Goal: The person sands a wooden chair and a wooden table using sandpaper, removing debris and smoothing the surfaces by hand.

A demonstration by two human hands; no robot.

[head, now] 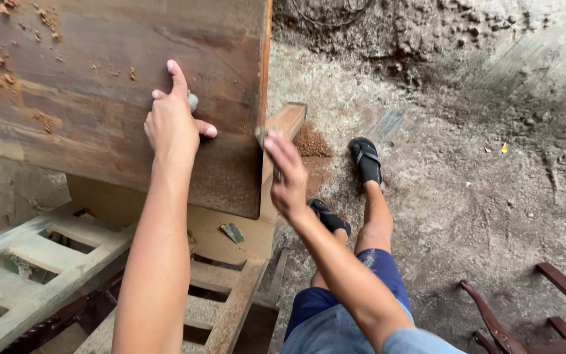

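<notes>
Wooden board (99, 85) under left hand (171, 124)

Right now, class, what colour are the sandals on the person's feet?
Black; the sandals show best in the head view, on the dusty floor.

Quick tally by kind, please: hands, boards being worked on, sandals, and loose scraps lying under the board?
Hands: 2, left hand and right hand, both at the dark wooden board
Boards: 1
Black sandals: 2
Loose scraps: 1, grey scrap
Total: 6
</notes>
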